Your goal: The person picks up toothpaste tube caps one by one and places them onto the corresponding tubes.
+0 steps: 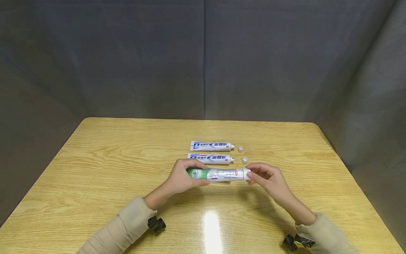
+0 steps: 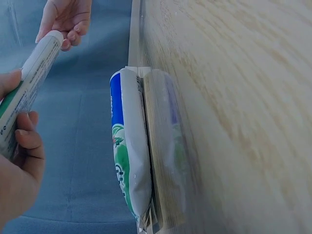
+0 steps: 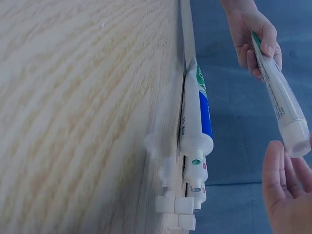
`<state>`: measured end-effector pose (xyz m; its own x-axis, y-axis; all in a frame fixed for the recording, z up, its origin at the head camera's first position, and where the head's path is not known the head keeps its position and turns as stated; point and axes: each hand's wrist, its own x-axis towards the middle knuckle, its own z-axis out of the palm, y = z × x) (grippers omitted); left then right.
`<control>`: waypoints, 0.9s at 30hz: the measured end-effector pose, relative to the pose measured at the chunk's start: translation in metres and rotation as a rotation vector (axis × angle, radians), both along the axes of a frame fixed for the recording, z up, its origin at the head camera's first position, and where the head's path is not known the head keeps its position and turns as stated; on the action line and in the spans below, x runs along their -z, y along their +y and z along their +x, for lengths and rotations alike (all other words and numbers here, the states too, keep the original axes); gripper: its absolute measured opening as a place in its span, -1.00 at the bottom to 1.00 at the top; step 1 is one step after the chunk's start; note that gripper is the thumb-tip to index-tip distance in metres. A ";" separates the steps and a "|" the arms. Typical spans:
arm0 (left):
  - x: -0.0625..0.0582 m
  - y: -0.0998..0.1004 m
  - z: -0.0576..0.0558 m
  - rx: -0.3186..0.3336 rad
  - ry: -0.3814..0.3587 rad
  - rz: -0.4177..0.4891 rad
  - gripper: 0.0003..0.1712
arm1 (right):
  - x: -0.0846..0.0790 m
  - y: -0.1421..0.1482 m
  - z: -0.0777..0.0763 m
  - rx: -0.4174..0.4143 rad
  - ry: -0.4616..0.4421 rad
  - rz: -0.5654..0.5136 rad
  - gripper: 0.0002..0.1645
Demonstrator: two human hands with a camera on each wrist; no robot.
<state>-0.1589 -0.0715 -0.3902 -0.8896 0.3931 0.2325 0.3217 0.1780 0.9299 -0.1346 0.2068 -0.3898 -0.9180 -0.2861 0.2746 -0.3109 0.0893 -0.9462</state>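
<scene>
Toothpaste tube (image 1: 225,175) in hand, we clasp its green end (image 1: 198,173) with our left grip (image 1: 182,178), seemingly leaving the white cap (image 1: 245,173) clear for our pinching right grip (image 1: 272,180).

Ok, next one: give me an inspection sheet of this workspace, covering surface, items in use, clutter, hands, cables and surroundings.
Surface: wooden table, glossy, reflecting light on its near side.
Job's things: green-and-white tube held above the table, white cap at its end; far tube and middle tube lying with bare nozzles, far loose cap and near loose cap beside them; third tube mostly hidden in the head view, nozzle also bare.
Clutter: nothing seen.
Left hand: grips the green-and-white tube's body.
Right hand: pinches the white cap.
Cables: nothing seen.
Surroundings: dark curtain behind and at both sides.
</scene>
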 end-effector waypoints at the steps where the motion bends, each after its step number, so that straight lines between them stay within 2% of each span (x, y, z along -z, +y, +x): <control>1: 0.000 0.000 0.000 0.000 -0.002 -0.003 -0.62 | 0.000 0.000 0.000 -0.002 -0.005 0.005 -0.74; 6: 0.000 0.002 0.001 0.004 -0.003 -0.002 -0.63 | 0.001 0.000 -0.002 -0.001 -0.020 0.054 -0.72; 10: 0.001 0.002 0.000 0.002 -0.006 0.002 -0.62 | 0.000 0.002 -0.001 -0.022 0.027 0.072 -0.72; 17: 0.001 0.001 -0.001 -0.003 -0.002 0.001 -0.63 | -0.002 0.004 -0.001 -0.134 0.135 -0.073 -0.56; 21: 0.002 0.002 -0.001 0.005 0.002 0.013 -0.63 | -0.002 0.002 0.000 -0.095 0.162 -0.055 -0.63; 27: 0.002 0.002 -0.001 0.005 -0.004 0.016 -0.62 | 0.000 0.001 0.001 -0.024 0.082 -0.019 -0.74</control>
<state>-0.1595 -0.0697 -0.3922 -0.8885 0.3939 0.2353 0.3191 0.1619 0.9338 -0.1332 0.2075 -0.3894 -0.8850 -0.3021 0.3543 -0.3895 0.0634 -0.9189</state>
